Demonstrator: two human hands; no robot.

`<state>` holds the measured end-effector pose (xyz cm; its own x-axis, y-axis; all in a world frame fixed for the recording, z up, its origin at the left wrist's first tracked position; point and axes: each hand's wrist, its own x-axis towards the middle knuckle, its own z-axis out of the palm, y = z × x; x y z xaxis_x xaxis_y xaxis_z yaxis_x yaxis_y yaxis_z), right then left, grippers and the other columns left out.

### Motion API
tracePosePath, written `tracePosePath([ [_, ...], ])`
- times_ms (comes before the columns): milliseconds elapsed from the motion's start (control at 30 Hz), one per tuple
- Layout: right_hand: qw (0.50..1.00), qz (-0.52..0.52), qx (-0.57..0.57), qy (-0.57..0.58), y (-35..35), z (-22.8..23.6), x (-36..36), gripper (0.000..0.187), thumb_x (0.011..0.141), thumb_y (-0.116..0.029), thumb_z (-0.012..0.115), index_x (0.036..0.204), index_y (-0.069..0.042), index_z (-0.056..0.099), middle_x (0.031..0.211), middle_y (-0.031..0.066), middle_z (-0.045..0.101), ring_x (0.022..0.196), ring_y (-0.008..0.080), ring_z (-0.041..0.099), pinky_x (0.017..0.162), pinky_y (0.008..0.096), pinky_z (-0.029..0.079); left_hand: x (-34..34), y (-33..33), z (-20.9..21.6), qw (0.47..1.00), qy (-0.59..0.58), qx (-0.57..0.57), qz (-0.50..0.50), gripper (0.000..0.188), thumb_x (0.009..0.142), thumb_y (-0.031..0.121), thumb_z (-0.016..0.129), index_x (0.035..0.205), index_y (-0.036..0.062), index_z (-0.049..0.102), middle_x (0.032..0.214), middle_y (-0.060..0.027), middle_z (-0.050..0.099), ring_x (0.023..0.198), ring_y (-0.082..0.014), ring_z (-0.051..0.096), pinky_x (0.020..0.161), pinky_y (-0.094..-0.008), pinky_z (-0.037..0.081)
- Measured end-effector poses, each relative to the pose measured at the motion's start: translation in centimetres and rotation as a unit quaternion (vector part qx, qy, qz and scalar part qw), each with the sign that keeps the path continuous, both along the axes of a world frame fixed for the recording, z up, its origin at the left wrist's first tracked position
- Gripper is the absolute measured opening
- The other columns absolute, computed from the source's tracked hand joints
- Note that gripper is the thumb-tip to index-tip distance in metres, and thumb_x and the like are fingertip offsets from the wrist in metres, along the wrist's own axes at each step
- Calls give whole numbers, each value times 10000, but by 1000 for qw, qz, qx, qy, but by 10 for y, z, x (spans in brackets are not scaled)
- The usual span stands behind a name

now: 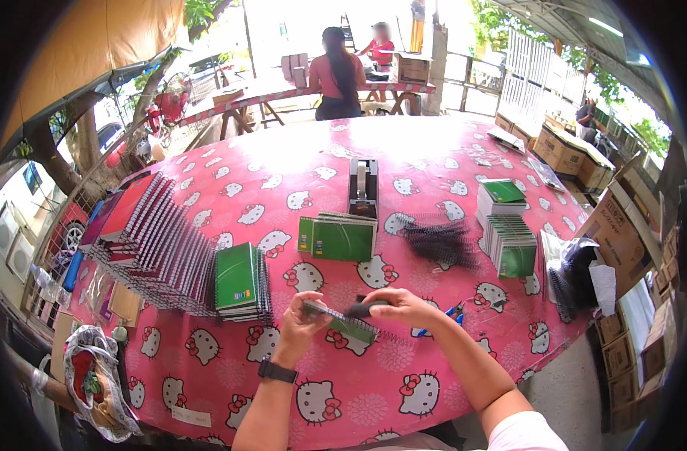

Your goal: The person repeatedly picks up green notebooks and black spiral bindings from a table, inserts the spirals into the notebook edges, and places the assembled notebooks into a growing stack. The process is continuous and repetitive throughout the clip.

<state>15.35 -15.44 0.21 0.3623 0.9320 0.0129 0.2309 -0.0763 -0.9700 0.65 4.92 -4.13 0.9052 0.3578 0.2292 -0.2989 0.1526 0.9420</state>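
Note:
My left hand (306, 317), with a dark watch on its wrist, is closed on a small green notebook (352, 329), tilted above the table. A dark wire coil (392, 338) runs along the notebook's edge, and its free end sticks out to the right. In my right hand (403, 307), fingers closed, is a dark rounded thing (356, 309) held against the coiled edge; its kind is unclear. Just right of that hand lie blue-handled pliers (454, 312). Beyond both hands, green notebooks (347, 239) lean against a black tape dispenser (363, 188).
Stacked spiral notebooks (166, 240) and green ones (238, 276) stand at left. Loose black coils (441, 242) lie right of centre, beside more green notebooks (512, 244). A pink patterned cloth (230, 372) covers the table. Cardboard boxes (621, 225) stand at right; two people sit beyond.

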Motion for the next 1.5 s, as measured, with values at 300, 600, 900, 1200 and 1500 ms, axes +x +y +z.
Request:
tracePosePath([
  [300, 992, -10, 4, 123, -2, -16, 10, 478, 899, -392, 591, 1174, -2, 562, 1098, 46, 586, 1004, 101, 523, 867, 270, 420, 2, -2, -4, 993, 4, -118, -30, 270, 809, -34, 665, 1060, 39, 597, 959, -20, 629, 861, -85, 589, 772, -227, 494],
  [600, 992, -41, 36, 118, 3, -17, 3, 443, 886, -427, 598, 1112, -46, 601, 983, 29, 580, 946, 108, 513, 825, 270, 413, 1, -6, -1, 988, 2, -152, -27, 319, 835, -18, 640, 1149, 22, 603, 980, -36, 649, 867, -95, 603, 771, -237, 499],
  [900, 966, 1, 119, 228, 4, -10, -5, 452, 864, -459, 598, 1099, -74, 627, 972, 60, 589, 918, 149, 523, 802, 286, 410, 1, -7, -7, 984, 4, -173, -43, 307, 858, -27, 597, 1162, 19, 598, 1030, -74, 649, 944, -129, 595, 843, -253, 470],
  [1200, 877, -196, -51, -436, -3, -8, 2, 599, 752, -473, 695, 1192, -89, 558, 1358, 158, 438, 1249, 342, 371, 1031, 441, 309, 2, -18, 4, 992, 51, -111, -24, 280, 843, -29, 618, 1119, 14, 639, 963, -38, 670, 876, -81, 601, 781, -218, 481],
  [1500, 935, -179, 118, -282, 3, 30, -33, 230, 752, -101, 746, 942, -45, 628, 862, 62, 605, 728, 155, 611, 628, 264, 501, 13, -42, 67, 996, 80, 30, 6, 199, 827, 8, 658, 1026, 10, 651, 914, -18, 658, 822, -57, 593, 721, -199, 477],
])
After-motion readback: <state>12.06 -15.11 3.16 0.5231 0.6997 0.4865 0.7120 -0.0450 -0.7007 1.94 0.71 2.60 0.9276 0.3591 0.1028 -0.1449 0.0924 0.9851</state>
